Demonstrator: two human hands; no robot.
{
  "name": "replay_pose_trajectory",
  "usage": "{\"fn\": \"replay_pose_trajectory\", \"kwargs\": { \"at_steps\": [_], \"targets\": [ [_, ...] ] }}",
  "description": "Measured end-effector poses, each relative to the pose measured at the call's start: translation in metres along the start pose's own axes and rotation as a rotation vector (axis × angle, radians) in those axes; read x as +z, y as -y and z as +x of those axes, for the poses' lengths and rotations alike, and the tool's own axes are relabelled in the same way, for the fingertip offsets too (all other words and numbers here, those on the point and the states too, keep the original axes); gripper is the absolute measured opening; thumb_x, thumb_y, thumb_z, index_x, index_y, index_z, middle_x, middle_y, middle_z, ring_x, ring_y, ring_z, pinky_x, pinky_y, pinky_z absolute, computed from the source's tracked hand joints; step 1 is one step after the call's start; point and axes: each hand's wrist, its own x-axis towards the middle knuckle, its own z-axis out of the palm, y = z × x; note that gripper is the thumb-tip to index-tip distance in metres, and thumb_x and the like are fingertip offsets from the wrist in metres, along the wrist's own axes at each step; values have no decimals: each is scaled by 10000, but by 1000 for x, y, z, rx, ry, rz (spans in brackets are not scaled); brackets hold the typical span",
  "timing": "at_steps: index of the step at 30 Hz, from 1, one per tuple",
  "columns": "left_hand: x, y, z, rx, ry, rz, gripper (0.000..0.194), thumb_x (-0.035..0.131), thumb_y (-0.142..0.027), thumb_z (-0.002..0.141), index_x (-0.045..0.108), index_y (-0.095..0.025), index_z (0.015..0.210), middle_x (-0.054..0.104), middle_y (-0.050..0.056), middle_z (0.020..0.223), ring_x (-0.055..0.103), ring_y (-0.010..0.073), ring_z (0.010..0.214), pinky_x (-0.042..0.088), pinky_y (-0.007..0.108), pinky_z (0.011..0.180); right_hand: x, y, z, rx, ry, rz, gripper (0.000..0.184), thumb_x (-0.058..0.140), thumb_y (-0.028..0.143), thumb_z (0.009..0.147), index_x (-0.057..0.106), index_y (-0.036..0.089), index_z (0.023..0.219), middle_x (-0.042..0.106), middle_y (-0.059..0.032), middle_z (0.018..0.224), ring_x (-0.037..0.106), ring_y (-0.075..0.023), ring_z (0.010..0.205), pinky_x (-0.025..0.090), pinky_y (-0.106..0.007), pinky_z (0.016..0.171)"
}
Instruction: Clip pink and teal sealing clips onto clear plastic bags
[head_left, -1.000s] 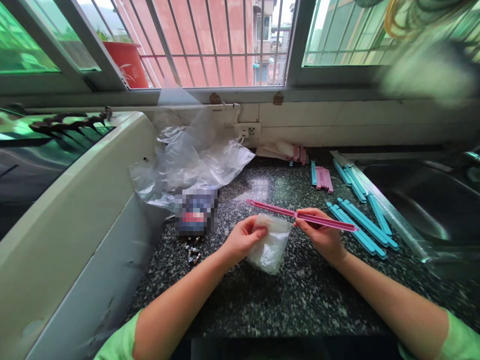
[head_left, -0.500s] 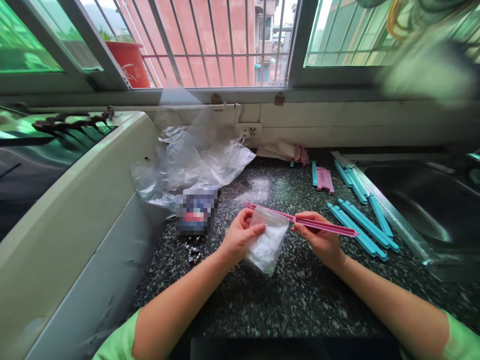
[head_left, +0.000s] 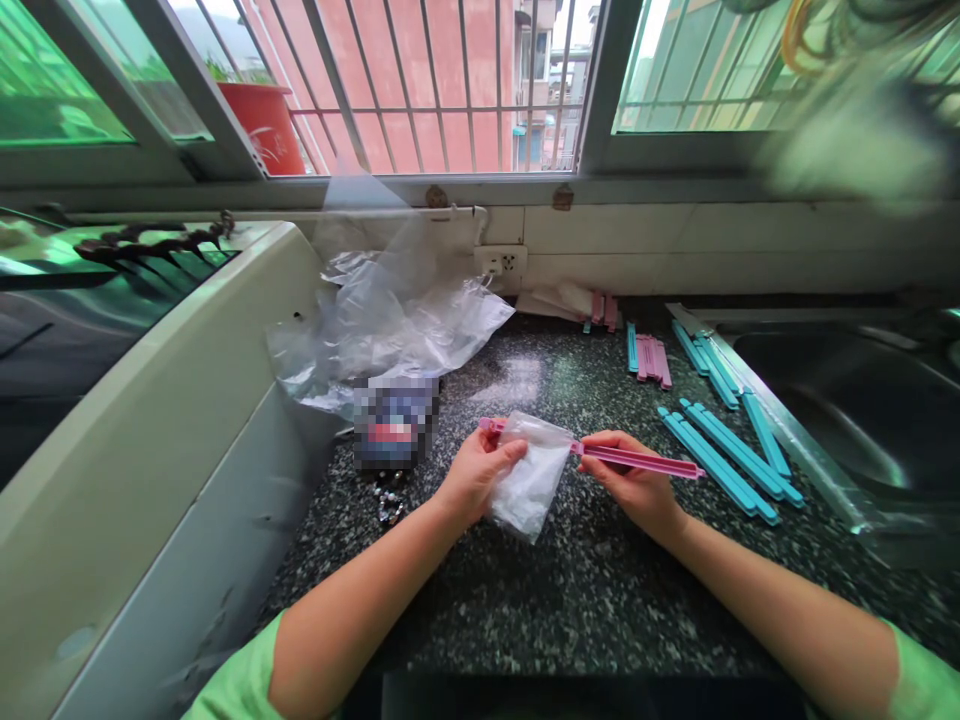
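Note:
Between my hands, a long pink bag sealing clip [head_left: 645, 460] lies unfolded, roughly level. My left hand [head_left: 480, 470] is closed on a small clear plastic bag [head_left: 534, 480], thumb in front, with the clip's left end showing beside the fingers. The bag's upper edge covers the clip's middle part. My right hand [head_left: 634, 485] pinches the clip near its hinge, just right of the bag. Its long right half sticks out past my fingers. What my left fingertips do behind the bag is hidden.
Several blue clips [head_left: 739, 455] lie at the right near the sink [head_left: 862, 400]. Pink clips [head_left: 652, 362] lie farther back. Crumpled clear plastic bags [head_left: 405, 320] and a blurred-out dark packet [head_left: 394, 425] are at the left, beside the cream-coloured stove side [head_left: 187, 370].
The clip and bag have shifted slightly left. The clip's right half has dipped a little and turned, and my right hand has moved left with it.

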Motion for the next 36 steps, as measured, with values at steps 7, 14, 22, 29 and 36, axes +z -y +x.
{"fn": "replay_pose_trajectory", "kwargs": {
  "at_steps": [7, 14, 22, 29, 36],
  "targets": [
    [3, -3, -3, 37, -37, -42, 616, 834, -250, 438, 479, -182, 936, 615, -32, 672, 572, 106, 546, 418, 216, 555, -3, -7, 6, 11, -156, -79, 215, 631, 399, 743, 606, 209, 841, 651, -17, 710, 625, -145, 607, 537, -276, 567],
    [2, 4, -1, 82, -68, 25, 438, 825, -292, 442, 467, -156, 656, 546, -55, 574, 498, 65, 497, 362, 180, 503, 1, -9, -1, -79, -24, -203, 158, 625, 342, 757, 625, 205, 836, 671, -37, 776, 630, -160, 692, 533, -293, 647],
    [0, 10, 2, 42, -66, -9, 433, 832, -265, 424, 575, -136, 747, 636, 9, 697, 570, 114, 613, 426, 227, 616, -2, -2, -5, -132, -38, -161, 114, 623, 303, 765, 607, 221, 843, 654, -30, 785, 633, -159, 704, 538, -289, 647],
    [1, 5, -1, -61, 24, -29, 398, 821, -269, 466, 634, -95, 770, 656, 51, 681, 584, 128, 605, 422, 232, 614, -1, -5, -3, -95, 13, -99, 129, 629, 301, 762, 606, 216, 856, 650, -28, 795, 632, -156, 703, 528, -277, 628],
    [0, 4, -1, -95, 29, 14, 390, 803, -325, 499, 674, -77, 770, 665, 66, 660, 576, 125, 596, 409, 216, 583, -2, -7, -2, -155, 29, -182, 99, 614, 257, 778, 602, 219, 869, 638, -18, 791, 613, -143, 708, 516, -272, 669]
  ]
}}
